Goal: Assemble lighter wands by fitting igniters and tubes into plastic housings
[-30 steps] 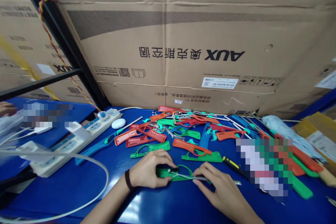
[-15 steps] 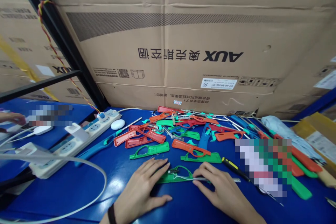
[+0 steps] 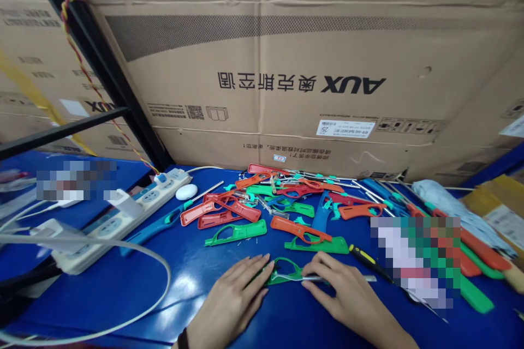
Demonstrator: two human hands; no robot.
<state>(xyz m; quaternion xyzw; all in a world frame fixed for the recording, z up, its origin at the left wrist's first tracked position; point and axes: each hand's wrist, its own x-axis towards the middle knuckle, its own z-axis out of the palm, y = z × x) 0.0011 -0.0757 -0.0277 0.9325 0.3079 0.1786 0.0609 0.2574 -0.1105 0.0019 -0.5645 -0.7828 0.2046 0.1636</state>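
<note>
A green lighter casing half [image 3: 287, 266] lies on the blue table in front of me, with a thin white wire [image 3: 282, 278] across its trigger opening. My left hand [image 3: 241, 289] covers the casing's handle end, its fingers close together over it and the thumb drawn in. At the casing's narrow end, my right hand [image 3: 333, 283] pinches a metal lighter tube [image 3: 369, 278], which sticks out to the right beyond the fingers. What lies beneath the left fingers is hidden. Just beyond the hands are another green casing half [image 3: 239, 233] and an orange casing half [image 3: 301, 229].
A pile of red casing halves [image 3: 229, 215] and other lighter parts spreads behind. At right lie a yellow-black screwdriver [image 3: 370, 263] and several lighters [image 3: 475, 294]. A white power strip [image 3: 135, 212] with a looping cable is at left. A large cardboard box [image 3: 286, 38] stands behind.
My left thumb has closed in towards the fingers, and the left hand has shifted slightly right, covering more of the green casing. The right hand keeps its pinch. The view has shifted slightly.
</note>
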